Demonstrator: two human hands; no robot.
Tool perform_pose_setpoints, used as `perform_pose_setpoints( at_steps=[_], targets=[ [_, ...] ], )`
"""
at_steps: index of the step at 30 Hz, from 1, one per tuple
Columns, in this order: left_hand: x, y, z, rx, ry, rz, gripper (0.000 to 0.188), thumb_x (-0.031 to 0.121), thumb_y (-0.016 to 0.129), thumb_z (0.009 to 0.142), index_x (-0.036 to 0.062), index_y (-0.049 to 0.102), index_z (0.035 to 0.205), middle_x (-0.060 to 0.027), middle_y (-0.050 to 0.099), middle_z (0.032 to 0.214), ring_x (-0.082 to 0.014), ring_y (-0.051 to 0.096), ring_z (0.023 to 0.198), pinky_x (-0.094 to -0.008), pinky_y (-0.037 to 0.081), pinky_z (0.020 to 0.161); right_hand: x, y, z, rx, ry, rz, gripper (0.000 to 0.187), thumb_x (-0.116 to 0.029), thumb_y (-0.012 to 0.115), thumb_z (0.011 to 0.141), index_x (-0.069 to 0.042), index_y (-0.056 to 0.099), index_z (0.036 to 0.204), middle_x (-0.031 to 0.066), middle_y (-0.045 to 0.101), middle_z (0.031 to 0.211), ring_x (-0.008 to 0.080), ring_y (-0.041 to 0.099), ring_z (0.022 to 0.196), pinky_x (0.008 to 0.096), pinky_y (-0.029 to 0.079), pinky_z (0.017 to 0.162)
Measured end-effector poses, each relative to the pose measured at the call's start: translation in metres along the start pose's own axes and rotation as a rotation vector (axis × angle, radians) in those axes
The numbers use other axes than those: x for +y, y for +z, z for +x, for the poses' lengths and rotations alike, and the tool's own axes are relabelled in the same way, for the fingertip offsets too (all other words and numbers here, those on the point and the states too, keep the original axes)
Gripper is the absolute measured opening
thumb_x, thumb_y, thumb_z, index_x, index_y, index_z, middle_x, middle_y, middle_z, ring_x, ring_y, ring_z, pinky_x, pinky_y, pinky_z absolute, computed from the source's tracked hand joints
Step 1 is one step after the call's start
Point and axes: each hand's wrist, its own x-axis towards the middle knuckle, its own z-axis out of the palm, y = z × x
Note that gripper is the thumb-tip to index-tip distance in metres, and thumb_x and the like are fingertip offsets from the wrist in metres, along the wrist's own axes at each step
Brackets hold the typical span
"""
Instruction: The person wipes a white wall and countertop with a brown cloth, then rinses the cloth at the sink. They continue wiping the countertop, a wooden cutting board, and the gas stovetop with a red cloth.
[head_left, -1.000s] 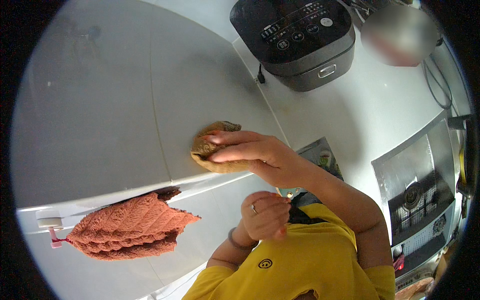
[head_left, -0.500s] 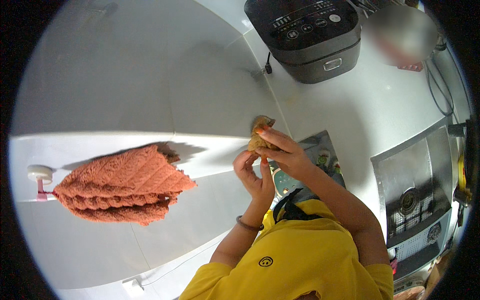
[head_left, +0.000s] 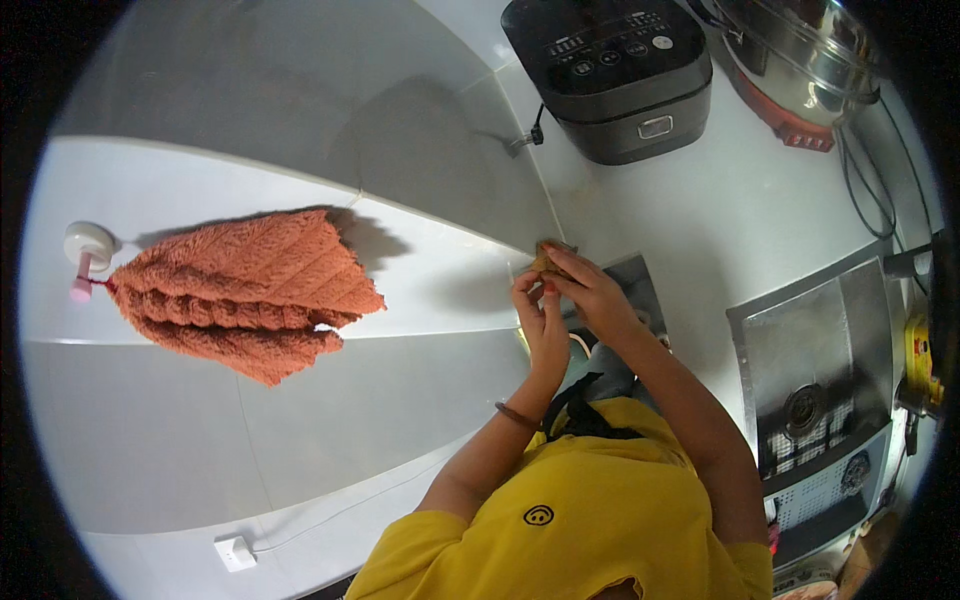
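Now | my right hand point(head_left: 598, 296) pinches the brown cloth point(head_left: 549, 256) | left hand point(head_left: 541, 322) fingers close on it too | just below the rice cooker point(head_left: 612, 72) | counter point(head_left: 740, 215) wiping looks paused.

Your right hand point(head_left: 590, 290) and left hand point(head_left: 540, 315) cover most of the brown sponge point(head_left: 550, 255), so you cannot tell its shape. The steel pot point(head_left: 800, 45) is cut off at the top edge.

You have one small brown cloth pad point(head_left: 551, 257), one rust-orange knitted towel point(head_left: 245, 291) on one white wall hook point(head_left: 88, 243), one black rice cooker point(head_left: 610, 70), one steel pot point(head_left: 800, 45), and one steel sink point(head_left: 815, 375).
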Motion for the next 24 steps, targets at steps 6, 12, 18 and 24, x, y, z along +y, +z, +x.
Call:
perform_pose_setpoints(
  at_steps=[6, 12, 18, 24],
  targets=[
    [-0.008, 0.007, -0.008, -0.019, -0.352, -0.171, 0.032, 0.017, 0.046, 0.097, 0.0083, 0.040, 0.127, -0.0047, 0.046, 0.124, -0.0172, 0.050, 0.109, -0.0346, 0.045, 0.090, -0.002, -0.005, -0.013, -0.112, 0.118, -0.174, 0.036, -0.002, 0.057, 0.078, -0.003, 0.061, 0.113, 0.0096, 0.048, 0.134, 0.0293, 0.049, 0.120, 0.0392, 0.046, 0.096],
    [0.019, -0.004, -0.025, -0.130, -0.224, -0.152, 0.035, 0.012, 0.045, 0.097, 0.0050, 0.040, 0.131, -0.0074, 0.047, 0.127, -0.0181, 0.050, 0.112, -0.0314, 0.044, 0.091, -0.027, -0.015, -0.017, -0.007, 0.003, -0.370, 0.039, -0.009, 0.060, 0.076, -0.005, 0.060, 0.115, 0.0074, 0.048, 0.135, 0.0265, 0.050, 0.118, 0.0382, 0.047, 0.091],
    [0.052, -0.036, -0.040, -0.109, 0.089, -0.070, 0.040, 0.004, 0.043, 0.094, 0.0051, 0.032, 0.132, -0.0073, 0.039, 0.127, -0.0168, 0.047, 0.111, -0.0306, 0.045, 0.093, -0.064, -0.012, 0.000, 0.127, -0.302, -0.452, 0.034, -0.015, 0.060, 0.081, -0.009, 0.062, 0.114, 0.0023, 0.049, 0.134, 0.0219, 0.050, 0.118, 0.0348, 0.046, 0.092],
    [0.072, -0.054, -0.038, 0.025, 0.333, 0.400, 0.043, 0.007, 0.042, 0.093, 0.0023, 0.031, 0.134, -0.0159, 0.029, 0.137, -0.0270, 0.036, 0.124, -0.0376, 0.043, 0.095, -0.074, 0.006, 0.020, 0.243, -0.479, -0.474, 0.026, -0.017, 0.060, 0.084, -0.011, 0.065, 0.109, -0.0004, 0.049, 0.134, 0.0205, 0.049, 0.118, 0.0341, 0.047, 0.091]
  ],
)
